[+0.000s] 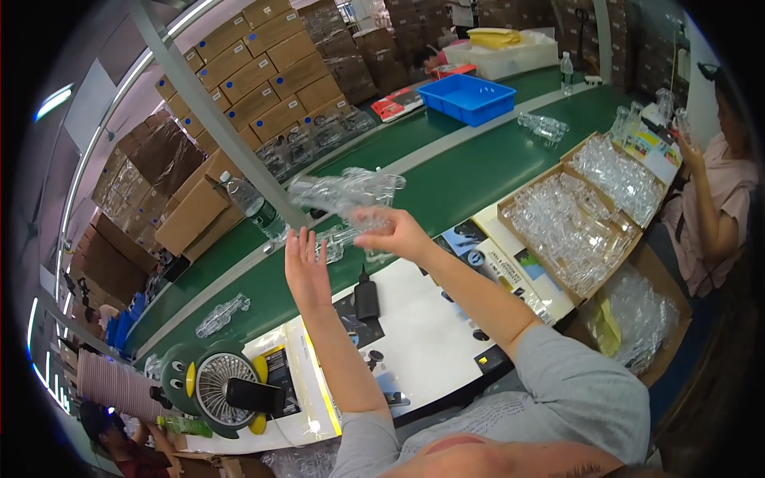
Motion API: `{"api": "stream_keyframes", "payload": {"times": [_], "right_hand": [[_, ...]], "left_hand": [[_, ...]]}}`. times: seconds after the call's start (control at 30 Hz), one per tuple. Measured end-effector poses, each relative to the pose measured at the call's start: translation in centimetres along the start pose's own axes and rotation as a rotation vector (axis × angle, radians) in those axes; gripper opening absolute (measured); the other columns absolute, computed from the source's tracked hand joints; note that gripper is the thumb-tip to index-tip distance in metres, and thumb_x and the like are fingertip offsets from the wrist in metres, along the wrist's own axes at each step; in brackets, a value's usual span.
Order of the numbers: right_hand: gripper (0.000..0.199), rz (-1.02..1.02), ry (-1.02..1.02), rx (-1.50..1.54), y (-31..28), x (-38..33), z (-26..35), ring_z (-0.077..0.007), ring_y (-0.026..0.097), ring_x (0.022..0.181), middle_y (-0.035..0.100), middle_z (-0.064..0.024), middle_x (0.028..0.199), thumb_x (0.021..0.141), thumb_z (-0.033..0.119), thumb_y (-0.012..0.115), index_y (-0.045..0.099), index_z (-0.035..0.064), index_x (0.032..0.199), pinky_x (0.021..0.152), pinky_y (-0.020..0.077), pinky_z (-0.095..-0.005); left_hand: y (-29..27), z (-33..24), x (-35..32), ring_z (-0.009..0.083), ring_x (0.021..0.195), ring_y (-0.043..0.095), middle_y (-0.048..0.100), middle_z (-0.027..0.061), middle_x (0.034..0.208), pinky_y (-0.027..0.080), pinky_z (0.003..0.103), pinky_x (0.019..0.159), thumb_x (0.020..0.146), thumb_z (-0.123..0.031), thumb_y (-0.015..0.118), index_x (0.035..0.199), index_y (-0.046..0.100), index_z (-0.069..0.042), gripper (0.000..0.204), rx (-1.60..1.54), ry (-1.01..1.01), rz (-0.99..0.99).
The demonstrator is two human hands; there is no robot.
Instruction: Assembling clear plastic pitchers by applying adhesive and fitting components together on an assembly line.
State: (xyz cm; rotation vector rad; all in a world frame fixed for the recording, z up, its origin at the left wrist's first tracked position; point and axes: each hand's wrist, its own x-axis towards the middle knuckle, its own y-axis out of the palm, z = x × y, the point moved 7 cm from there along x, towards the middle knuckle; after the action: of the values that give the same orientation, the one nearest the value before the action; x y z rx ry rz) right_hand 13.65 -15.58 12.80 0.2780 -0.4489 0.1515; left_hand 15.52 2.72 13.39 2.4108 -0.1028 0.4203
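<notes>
Clear plastic blister packaging (347,193) is held up above the green conveyor belt (446,183), pinched at its lower edge by the right hand (392,233). Beside it the left hand (305,267) is raised, open and flat, fingers together, holding nothing. Near the belt's front edge sits a black charger (366,299), and cardboard boxes of clear plastic shells (570,223) stand at the right.

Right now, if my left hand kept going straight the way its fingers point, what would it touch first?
Probably the clear plastic packaging your right hand holds, just beyond the left hand; depth is unclear.
</notes>
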Motion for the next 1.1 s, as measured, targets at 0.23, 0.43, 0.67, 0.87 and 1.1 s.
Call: {"api": "stream_keyframes", "payload": {"times": [0.23, 0.43, 0.67, 0.87, 1.1], "right_hand": [[0.043, 0.364, -0.386, -0.989, 6.2, -3.7, 3.6, -0.0230, 0.062, 0.083, 0.057, -0.0015, 0.114, 0.066, 0.035, 0.072, 0.061, 0.0227, 0.106, 0.070, 0.0499, -0.0329], [0.043, 0.473, -0.464, -0.967, 6.8, -5.6, 6.7, -0.0235, 0.060, 0.078, 0.057, -0.0031, 0.102, 0.063, 0.022, 0.073, 0.059, 0.0181, 0.104, 0.070, 0.0473, -0.0350], [0.068, 0.564, -0.130, -0.606, 6.1, -5.8, 7.9, -0.0167, 0.058, 0.079, 0.060, -0.0051, 0.084, 0.063, 0.012, 0.074, 0.044, 0.0095, 0.124, 0.076, 0.0444, -0.0293], [0.063, 0.675, 0.042, -0.466, 6.2, -6.1, 7.0, -0.0130, 0.058, 0.075, 0.061, -0.0070, 0.083, 0.068, 0.013, 0.068, 0.043, 0.0042, 0.124, 0.072, 0.0444, -0.0261], [0.063, 0.644, 0.043, -0.553, 5.7, -6.1, 6.3, -0.0180, 0.057, 0.065, 0.061, -0.0073, 0.072, 0.067, 0.032, 0.073, 0.049, 0.0090, 0.120, 0.060, 0.0442, -0.0278]], "left_hand": [[-1.7, -0.2, 0.3, 0.0298, 0.112, 0.047, 0.053, 0.0163, 0.114, 0.035, 0.044, 0.099, 0.086, -0.042, 0.050, 0.113, 0.050, -0.002, 0.048, -0.244, -0.169, 0.073], [-6.4, -6.8, -0.3, 0.0309, 0.116, 0.042, 0.044, 0.0160, 0.123, 0.033, 0.046, 0.100, 0.084, -0.028, 0.052, 0.124, 0.035, 0.003, 0.053, -0.524, 0.093, -0.186], [-6.3, -13.5, -4.8, 0.0247, 0.096, 0.052, 0.053, 0.0110, 0.100, 0.042, 0.041, 0.088, 0.081, -0.034, 0.052, 0.101, 0.050, -0.002, 0.038, -0.470, 0.479, -0.126], [-1.0, -13.7, -6.2, 0.0204, 0.091, 0.051, 0.052, 0.0069, 0.093, 0.040, 0.039, 0.091, 0.073, -0.031, 0.064, 0.105, 0.048, -0.005, 0.044, -0.685, 0.505, 0.167], [0.4, -12.9, -6.3, 0.0244, 0.089, 0.051, 0.051, 0.0092, 0.092, 0.038, 0.045, 0.092, 0.073, -0.033, 0.064, 0.113, 0.043, -0.004, 0.054, -0.645, 0.514, 0.260]]}}
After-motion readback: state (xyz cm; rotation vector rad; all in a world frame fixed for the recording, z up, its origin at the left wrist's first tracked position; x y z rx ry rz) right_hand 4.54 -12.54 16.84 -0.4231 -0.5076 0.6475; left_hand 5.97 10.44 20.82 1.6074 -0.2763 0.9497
